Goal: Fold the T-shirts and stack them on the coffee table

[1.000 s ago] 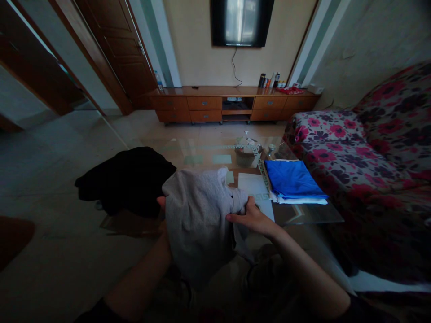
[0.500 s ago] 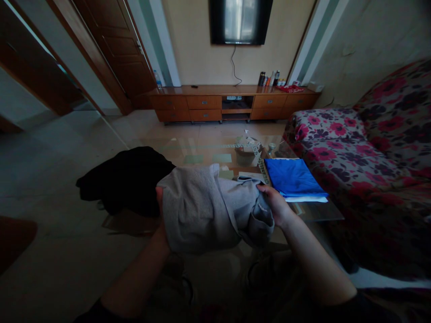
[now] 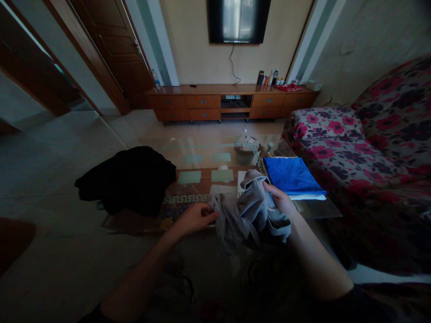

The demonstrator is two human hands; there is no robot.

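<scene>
A crumpled grey cloth (image 3: 247, 215) hangs between my hands over the near edge of the glass table (image 3: 198, 146). My left hand (image 3: 198, 217) pinches its left edge between thumb and fingers. At the cloth's right side, my right hand (image 3: 281, 199) is closed on it, thumb on top and the other fingers mostly hidden. A heap of black cloth (image 3: 126, 179) lies on the table's left part. Folded blue cloth (image 3: 291, 176) rests on something white at the right.
A wastebasket (image 3: 245, 154) shows beyond the table's pattern, near a small glass object (image 3: 270, 146). The flowered sofa (image 3: 353, 157) stands at the right. Against the far wall is a low wooden cabinet (image 3: 202, 102) with bottles on top, under a television (image 3: 238, 20).
The grey cloth has gone from spread wide to bunched up, shifting right. My left hand has moved right with its edge, uncovering green rectangles and the patterned border on the table.
</scene>
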